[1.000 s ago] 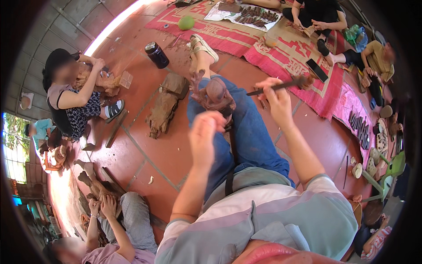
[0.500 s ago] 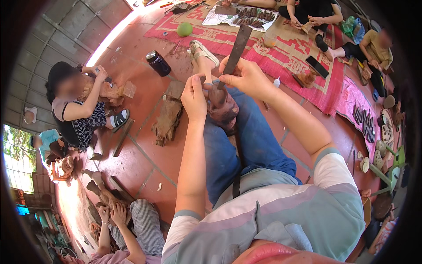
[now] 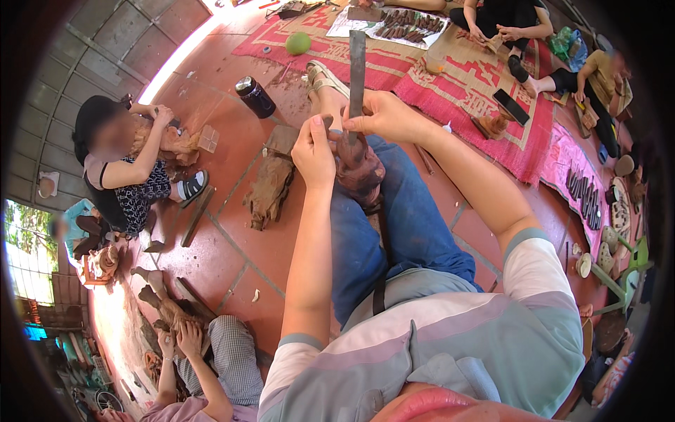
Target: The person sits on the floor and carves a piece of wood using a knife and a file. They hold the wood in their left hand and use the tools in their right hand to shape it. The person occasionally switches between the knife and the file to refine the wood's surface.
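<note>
Between my knees stands a reddish-brown carved wooden piece [image 3: 361,174] with a rounded, glossy surface. My right hand [image 3: 383,119] is closed round a long, flat, dark metal strip [image 3: 357,67], which looks like a file or scraper blade. The strip points away from me, nearly upright in the picture, and its near end meets the top of the carving. My left hand [image 3: 313,151] is closed at the carving's upper left, thumb up. It appears to grip a projecting part of the wood, though the fingers hide most of it.
On the tiled floor to my left lie a rough wood block [image 3: 271,184] and a dark flask [image 3: 254,97]. A red patterned mat [image 3: 485,144] spreads to the right, holding a phone [image 3: 510,107]. A green round fruit [image 3: 298,43] sits ahead. Several people work around me.
The metal strip has swung from leaning right to nearly upright, its far end moving left. My right hand has turned with it; my left hand has shifted only slightly.
</note>
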A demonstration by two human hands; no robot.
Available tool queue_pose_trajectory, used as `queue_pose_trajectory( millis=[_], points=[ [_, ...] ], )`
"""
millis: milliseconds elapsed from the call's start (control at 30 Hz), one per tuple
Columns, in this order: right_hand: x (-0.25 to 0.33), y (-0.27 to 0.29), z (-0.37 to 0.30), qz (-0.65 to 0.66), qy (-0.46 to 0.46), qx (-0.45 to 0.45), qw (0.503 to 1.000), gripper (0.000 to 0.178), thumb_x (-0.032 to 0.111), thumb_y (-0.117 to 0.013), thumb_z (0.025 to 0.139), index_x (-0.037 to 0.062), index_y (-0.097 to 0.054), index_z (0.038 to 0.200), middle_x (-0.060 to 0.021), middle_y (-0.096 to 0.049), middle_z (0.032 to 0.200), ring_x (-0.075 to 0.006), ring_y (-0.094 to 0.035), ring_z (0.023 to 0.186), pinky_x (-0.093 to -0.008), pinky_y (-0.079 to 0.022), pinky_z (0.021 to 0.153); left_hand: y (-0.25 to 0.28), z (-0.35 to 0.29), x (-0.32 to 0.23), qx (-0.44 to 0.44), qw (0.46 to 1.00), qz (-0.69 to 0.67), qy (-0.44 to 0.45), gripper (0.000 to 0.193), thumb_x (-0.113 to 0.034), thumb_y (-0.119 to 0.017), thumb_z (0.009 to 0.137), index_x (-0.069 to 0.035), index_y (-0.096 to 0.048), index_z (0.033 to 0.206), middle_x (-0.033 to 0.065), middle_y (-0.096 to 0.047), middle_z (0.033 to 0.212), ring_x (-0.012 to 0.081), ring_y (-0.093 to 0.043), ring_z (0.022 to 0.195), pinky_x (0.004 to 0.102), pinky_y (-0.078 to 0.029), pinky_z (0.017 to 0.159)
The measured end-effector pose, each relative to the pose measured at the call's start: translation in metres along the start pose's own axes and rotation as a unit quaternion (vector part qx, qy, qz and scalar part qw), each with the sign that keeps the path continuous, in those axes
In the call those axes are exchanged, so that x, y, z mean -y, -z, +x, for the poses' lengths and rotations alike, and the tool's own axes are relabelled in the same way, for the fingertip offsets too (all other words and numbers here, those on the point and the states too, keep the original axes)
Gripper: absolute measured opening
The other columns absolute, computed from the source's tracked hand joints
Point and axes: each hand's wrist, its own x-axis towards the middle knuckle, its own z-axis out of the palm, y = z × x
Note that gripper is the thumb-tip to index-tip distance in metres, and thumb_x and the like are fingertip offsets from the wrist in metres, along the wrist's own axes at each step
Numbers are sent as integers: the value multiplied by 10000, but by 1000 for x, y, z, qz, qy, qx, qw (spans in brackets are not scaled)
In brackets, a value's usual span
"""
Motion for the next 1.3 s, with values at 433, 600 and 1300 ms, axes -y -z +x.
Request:
queue_pose_trajectory(
  millis=[433, 600, 1300],
  points=[
    [6, -5, 2, -47, 26, -2, 999, 102, 131, -613, 798, 55, -594, 864, -94, -618, 882, -242, -611, 774, -336, -468, 742, 0, -1, 2, 3, 1000, -12, 9, 399, -341, -418, 959, -6, -633, 924, 32, -589, 648, 55, -525, 523, 194, -406, 477],
    [15, -8, 0, 8, 4, -54, 998, 175, 163, -620, 783, 42, -581, 902, -142, -599, 908, -333, -596, 764, -369, -463, 753, 2, -1, 8, 0, 1000, -11, 4, 429, -347, -395, 961, 14, -625, 946, 73, -641, 701, 91, -584, 564, 226, -449, 497],
    [26, -15, 8, -188, 95, -6, 978, 218, 183, -643, 726, 14, -590, 854, -159, -623, 807, -309, -608, 824, -399, -462, 732, 1, -4, 16, -14, 993, -116, 27, 628, -491, -228, 964, 28, -582, 983, 56, -597, 722, 84, -521, 560, 199, -419, 527]
  ],
)
